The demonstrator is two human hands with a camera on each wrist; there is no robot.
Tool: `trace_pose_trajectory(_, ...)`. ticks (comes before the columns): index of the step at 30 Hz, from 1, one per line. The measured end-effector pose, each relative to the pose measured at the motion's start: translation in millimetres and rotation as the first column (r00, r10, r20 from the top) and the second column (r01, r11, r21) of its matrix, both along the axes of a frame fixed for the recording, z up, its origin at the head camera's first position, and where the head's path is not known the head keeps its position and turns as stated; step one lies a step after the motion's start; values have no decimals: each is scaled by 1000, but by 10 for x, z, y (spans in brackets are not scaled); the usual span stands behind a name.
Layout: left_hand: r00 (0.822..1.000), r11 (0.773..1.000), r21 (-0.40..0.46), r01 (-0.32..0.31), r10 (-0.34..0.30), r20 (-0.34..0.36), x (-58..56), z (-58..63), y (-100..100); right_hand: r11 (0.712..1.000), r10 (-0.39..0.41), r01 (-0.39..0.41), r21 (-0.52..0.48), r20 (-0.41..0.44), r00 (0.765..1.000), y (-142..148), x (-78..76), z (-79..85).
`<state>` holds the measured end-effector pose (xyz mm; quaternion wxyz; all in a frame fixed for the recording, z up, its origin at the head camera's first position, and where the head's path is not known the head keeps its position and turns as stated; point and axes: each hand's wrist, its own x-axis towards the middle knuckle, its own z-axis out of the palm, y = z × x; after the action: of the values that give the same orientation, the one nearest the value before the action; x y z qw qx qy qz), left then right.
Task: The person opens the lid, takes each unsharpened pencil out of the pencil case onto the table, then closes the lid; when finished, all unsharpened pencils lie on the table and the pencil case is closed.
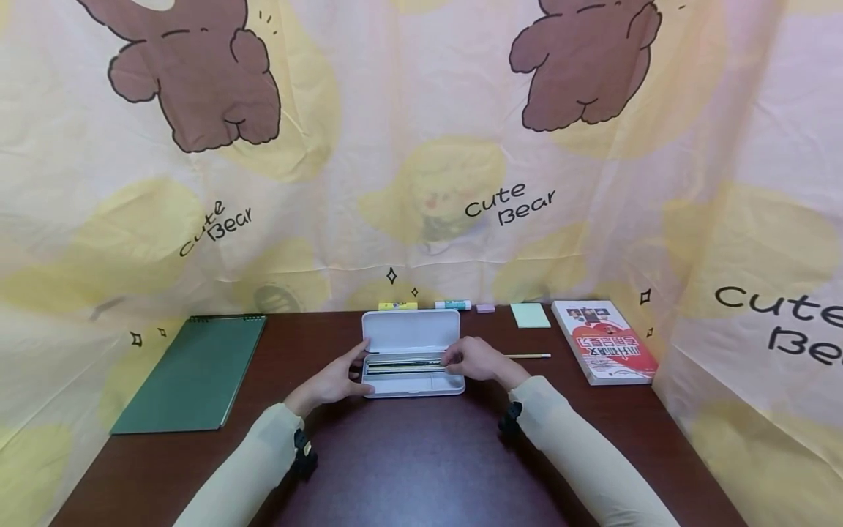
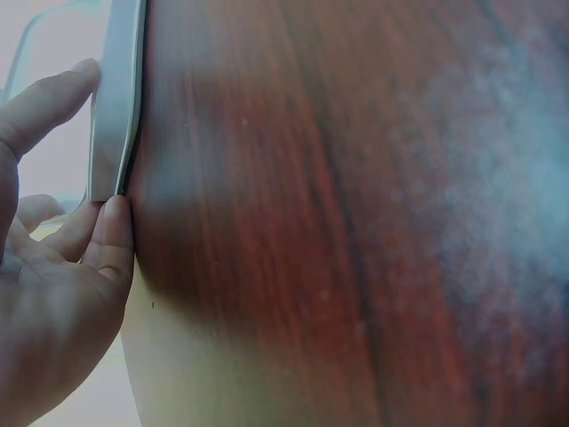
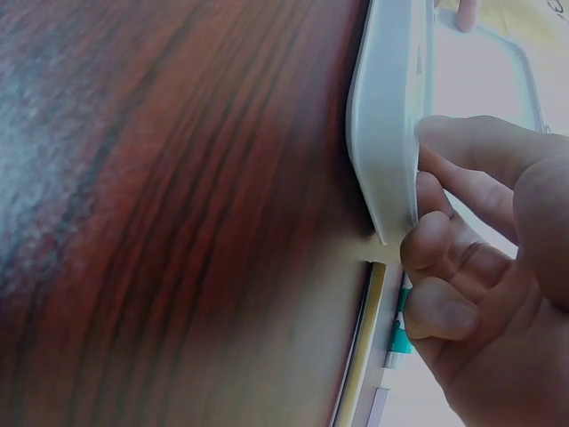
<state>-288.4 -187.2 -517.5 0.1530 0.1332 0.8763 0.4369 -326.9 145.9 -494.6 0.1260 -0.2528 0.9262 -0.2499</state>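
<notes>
A white pencil case (image 1: 411, 331) lies with its lid raised, and several dark striped pencils (image 1: 400, 367) lie lengthwise inside. My left hand (image 1: 332, 378) holds the case's left end, thumb at the front corner and fingers round the side and back. In the left wrist view the fingertips of that hand (image 2: 62, 267) touch the case's end wall. My right hand (image 1: 479, 359) reaches over the right end and pinches the end of a pencil there; its fingertips partly hide it. In the right wrist view the hand's (image 3: 489, 258) thumb and forefinger reach over the rim, other fingers curled outside.
Another pencil (image 1: 535, 356) lies right of the case. Behind stand a yellow tube (image 1: 398, 306), a green-and-white glue stick (image 1: 453, 305), a purple eraser (image 1: 485, 309) and pale green sticky notes (image 1: 530, 315). A green spiral notebook (image 1: 191, 373) lies left, a book (image 1: 606, 342) right. A printed curtain borders the table.
</notes>
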Motion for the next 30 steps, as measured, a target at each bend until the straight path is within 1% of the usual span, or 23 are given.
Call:
trace_pose_trajectory(4,1000,1000,4,13,-13,-1,-5,0,-4,1000,-12,12,2,27,1000,-10,-9,-1)
trace_pose_trajectory(9,1000,1000,-3,10,-10,0,-7,-13,-3,1000,-12,12,18,48,999,-28,-7,13)
trace_pose_trajectory(14,1000,1000,-1,4,-4,-5,-1,-8,2,999,-17,15,37,60,998,-42,-17,26)
trace_pose_trajectory(18,1000,1000,-1,16,-16,-20,-5,-10,1,999,-22,18,48,63,998,-42,-26,26)
trace_pose_trajectory(22,1000,1000,-2,12,-12,-9,-5,-9,0,999,-29,26,35,73,997,-40,-23,25)
trace_pose_trajectory(26,1000,1000,-2,9,-9,-6,1,-3,-2,999,-34,33,16,61,998,-27,-11,14)
trace_pose_trajectory(30,1000,1000,-5,10,-10,-14,2,-5,-2,1000,-27,27,5,27,999,1,-8,5)
